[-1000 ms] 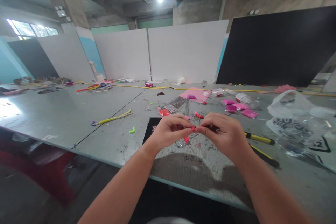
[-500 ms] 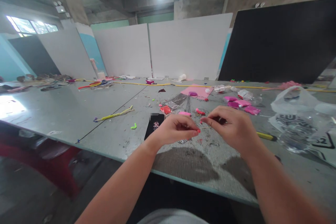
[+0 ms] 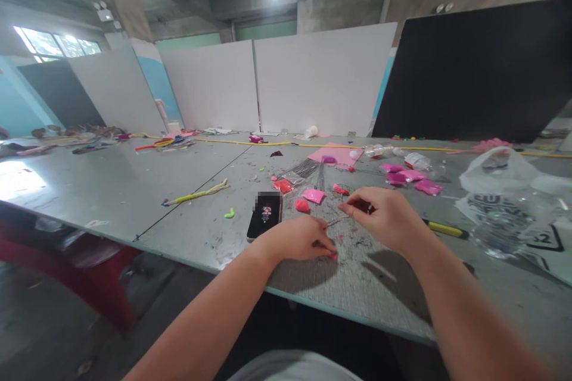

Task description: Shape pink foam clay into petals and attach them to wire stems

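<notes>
My left hand [image 3: 306, 239] is low over the near part of the table, its fingertips closed on a small red piece of clay [image 3: 333, 256] at the tabletop. To its right, my right hand [image 3: 382, 211] is raised a little, thumb and forefinger pinched on a thin stick [image 3: 338, 221] that points left. Just beyond the hands lie a round coral-red clay lump [image 3: 302, 206], a pink packet [image 3: 313, 196] and a red beaded-looking clay piece [image 3: 341, 189]. A phone [image 3: 264, 220] lies left of my left hand.
Thin wires [image 3: 306, 170] fan out near a pink sheet [image 3: 346, 155]. Pink packets [image 3: 413, 175], a yellow-handled cutter [image 3: 447, 229] and a white plastic bag [image 3: 491, 172] with clear bottles are on the right. A yellow twisted strand [image 3: 196, 193] lies left.
My left hand has moved down and nearer, away from the stick, with the red clay at its fingertips. The coral-red lump and pink packet are now uncovered. My right hand has barely shifted.
</notes>
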